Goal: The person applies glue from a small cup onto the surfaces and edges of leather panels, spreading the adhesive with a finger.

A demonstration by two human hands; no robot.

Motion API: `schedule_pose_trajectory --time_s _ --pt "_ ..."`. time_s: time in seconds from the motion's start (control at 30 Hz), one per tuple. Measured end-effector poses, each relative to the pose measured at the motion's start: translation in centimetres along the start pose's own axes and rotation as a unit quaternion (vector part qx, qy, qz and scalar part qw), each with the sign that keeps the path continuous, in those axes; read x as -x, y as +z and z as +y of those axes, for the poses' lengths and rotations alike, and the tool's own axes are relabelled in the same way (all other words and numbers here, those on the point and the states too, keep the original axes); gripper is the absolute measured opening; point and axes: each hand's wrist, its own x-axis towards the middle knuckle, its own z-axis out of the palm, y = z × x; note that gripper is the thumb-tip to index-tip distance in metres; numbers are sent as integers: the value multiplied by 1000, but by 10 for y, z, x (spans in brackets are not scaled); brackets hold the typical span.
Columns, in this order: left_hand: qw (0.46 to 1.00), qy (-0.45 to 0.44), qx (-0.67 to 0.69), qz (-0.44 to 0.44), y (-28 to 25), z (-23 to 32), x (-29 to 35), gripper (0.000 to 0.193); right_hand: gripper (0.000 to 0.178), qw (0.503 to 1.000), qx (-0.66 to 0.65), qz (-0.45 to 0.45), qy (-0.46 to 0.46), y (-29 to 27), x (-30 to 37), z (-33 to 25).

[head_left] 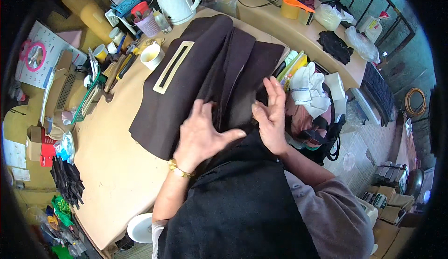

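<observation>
Dark brown cloth point(200, 49) lies folded in layers on the worktable point(112, 165) before me. On its left panel sits a cream rectangular strip point(173, 68) with a long dark slit down its middle. My left hand point(200, 135), with a gold watch point(179, 169) at the wrist, is spread over the near part of the cloth, its thumb stretched to the right. Beside the cloth's right edge my right hand point(272, 119) is raised, fingers extended and thumb apart from them. Neither hand visibly grips anything. The cloth's near edge is hidden behind my hands and black apron point(242, 212).
A white cup point(152, 56), a hammer point(111, 79) and a kettle point(176, 0) stand or lie along the table's far left. Close on my right is a pile of cloths with a white glove point(308, 84). An orange-handled tape roll point(291, 8) sits on the back ledge.
</observation>
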Motion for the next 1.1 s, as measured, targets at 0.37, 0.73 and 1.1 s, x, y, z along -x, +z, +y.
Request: schedule_pose_trajectory --time_s 0.37,0.73,1.1 --pt "981 28 191 -25 -11 -74 -38 44 74 999 9 16 -42 7 -4 8" --pt "960 104 250 -75 -17 -72 -34 90 94 996 -28 77 37 53 20 31" --pt "928 39 364 -65 20 -45 -12 77 98 999 20 21 -36 41 19 7"
